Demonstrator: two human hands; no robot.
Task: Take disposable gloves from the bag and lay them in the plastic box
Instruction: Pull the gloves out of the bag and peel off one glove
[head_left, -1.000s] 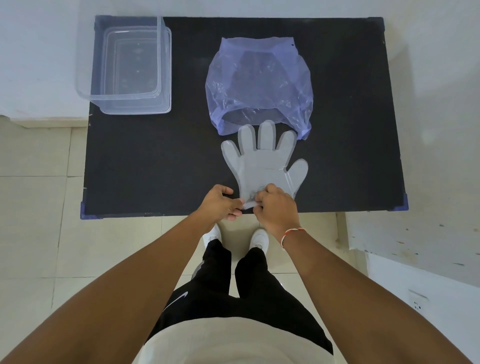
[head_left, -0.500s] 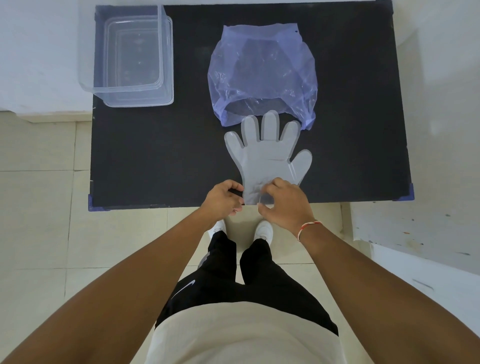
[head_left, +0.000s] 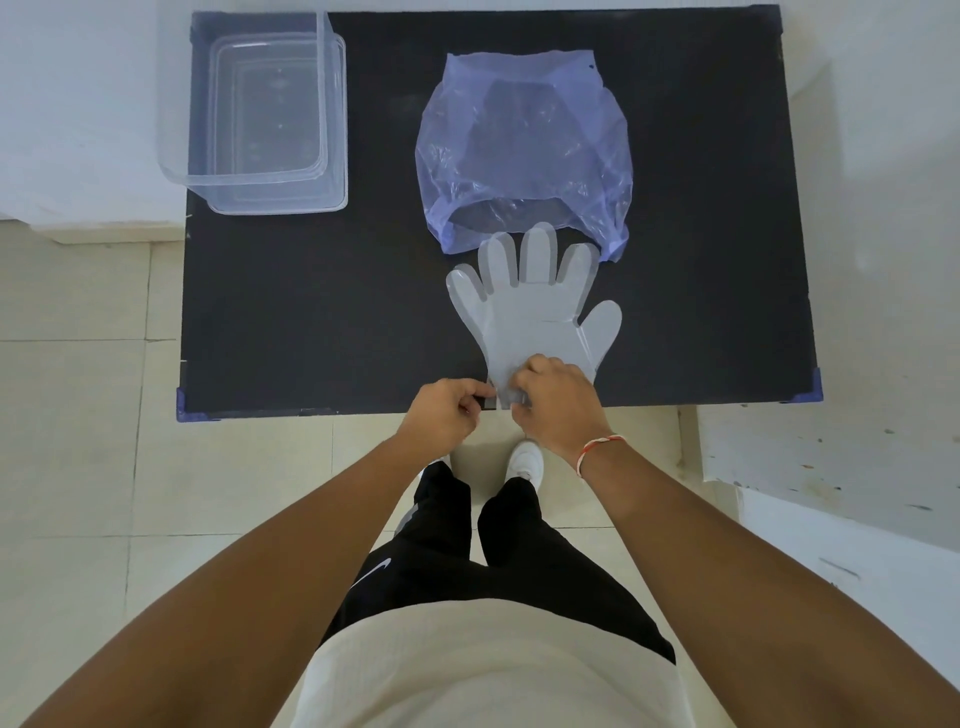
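Glove (head_left: 530, 312) flat on table (head_left: 311, 312), fingertips just under bag (head_left: 524, 150) mouth, cuff at near edge. Both hands at cuff: left hand (head_left: 444, 415) curled, pinching cuff corner; right hand (head_left: 558, 402) fingers bent, gripping cuff edge. Box (head_left: 332, 104) far-left corner, well apart from glove.

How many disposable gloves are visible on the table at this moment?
1 glove outline, lying flat on the black table in front of the bag, its cuff pinched by both hands. It may be a stack of several. The plastic box holds none.
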